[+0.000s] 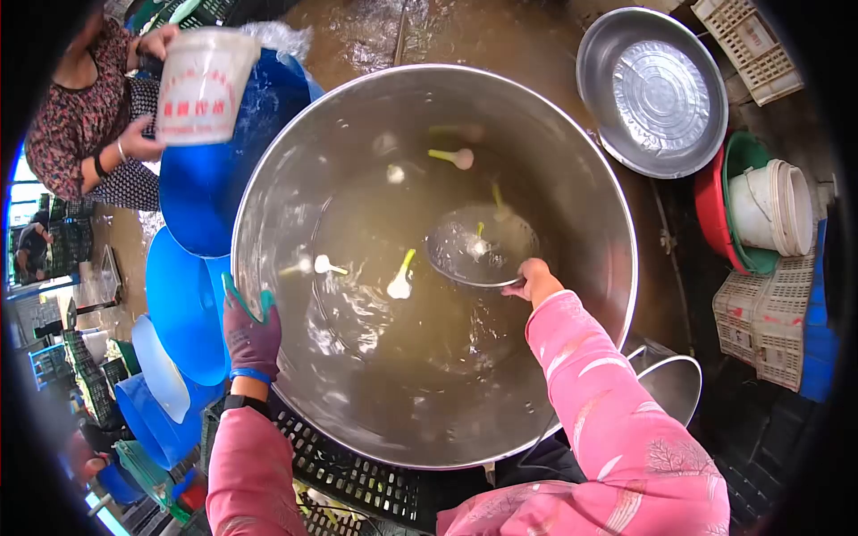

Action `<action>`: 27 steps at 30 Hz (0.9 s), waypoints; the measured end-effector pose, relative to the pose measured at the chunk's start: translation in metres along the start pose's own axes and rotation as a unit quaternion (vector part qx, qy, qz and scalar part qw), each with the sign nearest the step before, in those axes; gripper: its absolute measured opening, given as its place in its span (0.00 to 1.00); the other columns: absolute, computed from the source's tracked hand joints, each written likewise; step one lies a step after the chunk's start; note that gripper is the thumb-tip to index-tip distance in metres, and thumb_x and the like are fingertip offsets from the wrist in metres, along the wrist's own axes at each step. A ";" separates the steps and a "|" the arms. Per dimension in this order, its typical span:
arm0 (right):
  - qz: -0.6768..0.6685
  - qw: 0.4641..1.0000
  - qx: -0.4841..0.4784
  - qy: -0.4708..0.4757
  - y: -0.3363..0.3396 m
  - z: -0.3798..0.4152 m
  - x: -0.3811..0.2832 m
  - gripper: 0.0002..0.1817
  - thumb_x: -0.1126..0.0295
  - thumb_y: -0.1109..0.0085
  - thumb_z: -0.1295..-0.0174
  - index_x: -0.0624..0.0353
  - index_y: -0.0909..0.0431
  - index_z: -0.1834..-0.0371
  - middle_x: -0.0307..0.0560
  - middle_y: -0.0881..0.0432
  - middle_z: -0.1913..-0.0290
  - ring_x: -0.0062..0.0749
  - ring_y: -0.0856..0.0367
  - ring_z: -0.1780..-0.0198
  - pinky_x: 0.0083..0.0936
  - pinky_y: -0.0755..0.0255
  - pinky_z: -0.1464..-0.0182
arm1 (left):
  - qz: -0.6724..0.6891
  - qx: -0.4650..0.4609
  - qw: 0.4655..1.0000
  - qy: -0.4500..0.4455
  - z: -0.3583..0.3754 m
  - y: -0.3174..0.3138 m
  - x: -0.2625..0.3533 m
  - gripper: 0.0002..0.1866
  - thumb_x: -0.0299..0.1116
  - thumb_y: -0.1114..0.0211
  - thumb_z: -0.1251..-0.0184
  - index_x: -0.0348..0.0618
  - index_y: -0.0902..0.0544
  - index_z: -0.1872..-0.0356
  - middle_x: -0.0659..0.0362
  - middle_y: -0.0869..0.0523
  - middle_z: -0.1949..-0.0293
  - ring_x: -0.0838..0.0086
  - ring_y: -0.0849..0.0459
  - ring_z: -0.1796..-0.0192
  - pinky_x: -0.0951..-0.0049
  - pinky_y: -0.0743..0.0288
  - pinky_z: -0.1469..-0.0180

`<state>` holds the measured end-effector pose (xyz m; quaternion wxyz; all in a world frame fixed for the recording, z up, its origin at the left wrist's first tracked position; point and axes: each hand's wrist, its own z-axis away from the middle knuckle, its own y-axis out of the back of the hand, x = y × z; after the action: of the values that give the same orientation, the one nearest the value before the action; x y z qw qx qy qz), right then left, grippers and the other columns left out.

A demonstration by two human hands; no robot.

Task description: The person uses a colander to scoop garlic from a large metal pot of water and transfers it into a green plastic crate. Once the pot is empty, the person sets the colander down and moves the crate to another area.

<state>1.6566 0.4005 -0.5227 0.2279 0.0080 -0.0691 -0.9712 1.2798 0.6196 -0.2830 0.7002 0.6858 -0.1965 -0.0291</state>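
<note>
Right hand grips strainer in pot, right of centre. Left hand touches pot rim, left of centre; grip unclear.

Your two hands, left and right, at one steel vat with one round strainer and at least five green-stemmed bulbs; around you, one metal basin, one red tub, at least three blue tubs and at least two other people.
</note>
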 end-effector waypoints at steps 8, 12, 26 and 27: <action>-0.014 0.979 -0.041 0.197 -0.031 -0.037 -0.009 0.24 0.77 0.60 0.48 0.52 0.40 0.43 0.50 0.30 0.48 0.49 0.27 0.51 0.53 0.27 0.57 | -0.027 -0.001 1.000 -0.009 -0.002 -0.003 -0.006 0.38 0.35 0.40 0.45 0.32 0.49 0.37 0.38 0.29 0.50 0.48 0.28 0.50 0.61 0.33 0.49; -0.058 0.973 -0.074 0.210 -0.056 -0.053 -0.009 0.25 0.77 0.59 0.48 0.49 0.40 0.44 0.51 0.30 0.50 0.48 0.26 0.52 0.53 0.26 0.59 | -0.014 0.000 1.000 -0.015 -0.003 -0.004 -0.008 0.38 0.34 0.40 0.46 0.31 0.49 0.37 0.39 0.29 0.51 0.49 0.27 0.51 0.61 0.32 0.49; 0.069 0.887 -0.061 0.452 -0.153 -0.011 0.000 0.40 0.86 0.60 0.52 0.47 0.48 0.32 0.41 0.28 0.46 0.25 0.29 0.51 0.16 0.37 0.50 | 0.004 -0.017 1.000 0.003 -0.008 -0.003 -0.010 0.38 0.32 0.39 0.47 0.32 0.49 0.37 0.40 0.27 0.55 0.49 0.26 0.55 0.60 0.31 0.54; 0.044 0.889 -0.098 0.445 -0.157 -0.027 0.005 0.39 0.86 0.60 0.52 0.46 0.48 0.32 0.41 0.28 0.47 0.25 0.28 0.52 0.16 0.37 0.51 | 0.006 -0.014 1.000 0.000 -0.007 -0.004 -0.011 0.38 0.32 0.39 0.48 0.32 0.49 0.37 0.39 0.27 0.54 0.49 0.26 0.55 0.60 0.31 0.54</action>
<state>1.5839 0.5340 -0.5709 0.2772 0.4140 0.1352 -0.8564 1.2727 0.6296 -0.2891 0.7101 0.6743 -0.2007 -0.0277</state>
